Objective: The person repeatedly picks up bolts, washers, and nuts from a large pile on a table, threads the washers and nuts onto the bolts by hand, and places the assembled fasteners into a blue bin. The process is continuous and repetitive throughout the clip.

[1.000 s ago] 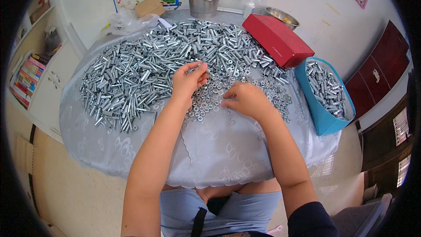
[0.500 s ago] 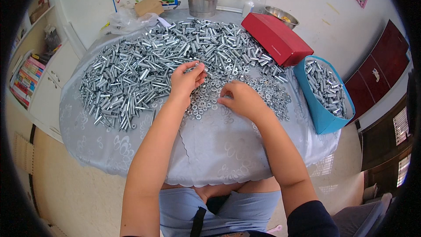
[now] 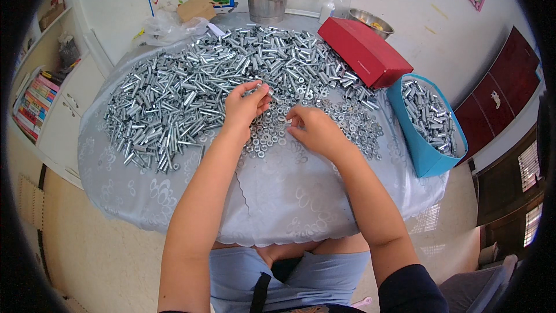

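My left hand is raised over the middle of the table with thumb and fingers pinched on a short metal sleeve, its tip partly covered by the fingers. To its right, my right hand hovers low at the edge of the washers, fingertips curled together; whatever they pinch is too small to make out. Loose silvery washers and nuts lie beneath and between both hands. Behind and left of them spreads a big heap of metal sleeves and bolts.
A blue fabric bin full of metal sleeves stands at the right edge, beside a red box. At the back are a steel pot, a spray bottle, a metal bowl and a plastic bag. A grey cloth covers the table.
My right hand's fingertips have shifted very slightly left and up, toward the left hand. My left hand keeps its pinch in nearly the same place.
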Available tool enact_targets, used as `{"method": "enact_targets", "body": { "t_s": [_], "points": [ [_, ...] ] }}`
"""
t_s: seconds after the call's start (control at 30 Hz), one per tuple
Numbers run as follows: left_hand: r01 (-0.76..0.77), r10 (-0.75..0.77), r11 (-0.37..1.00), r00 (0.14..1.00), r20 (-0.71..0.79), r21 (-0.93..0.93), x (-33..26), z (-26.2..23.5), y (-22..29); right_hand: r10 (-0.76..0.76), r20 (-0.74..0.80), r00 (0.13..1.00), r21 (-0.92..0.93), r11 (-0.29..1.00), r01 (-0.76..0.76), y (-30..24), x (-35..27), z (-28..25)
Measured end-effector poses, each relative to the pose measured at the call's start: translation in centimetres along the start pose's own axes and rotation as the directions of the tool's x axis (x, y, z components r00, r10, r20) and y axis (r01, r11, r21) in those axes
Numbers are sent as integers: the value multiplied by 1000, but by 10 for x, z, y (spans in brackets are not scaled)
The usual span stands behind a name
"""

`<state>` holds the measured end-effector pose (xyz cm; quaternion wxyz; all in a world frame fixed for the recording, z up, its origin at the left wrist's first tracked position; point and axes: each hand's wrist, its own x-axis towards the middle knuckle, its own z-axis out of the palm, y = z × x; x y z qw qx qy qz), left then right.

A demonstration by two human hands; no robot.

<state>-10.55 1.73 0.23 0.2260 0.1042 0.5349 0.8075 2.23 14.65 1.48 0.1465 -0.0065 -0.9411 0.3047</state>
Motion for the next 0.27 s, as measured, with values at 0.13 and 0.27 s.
{"method": "enact_targets", "body": {
  "t_s": [0.13, 0.27],
  "points": [
    [13, -13, 1000, 1000, 2, 15, 0, 0, 0, 0, -90, 996, 4, 1000, 0, 3, -1, 6],
    [3, -3, 1000, 1000, 19, 14, 3, -3, -2, -3, -18, 1000, -230, 973, -1, 7, -1, 5]
  ]
}}
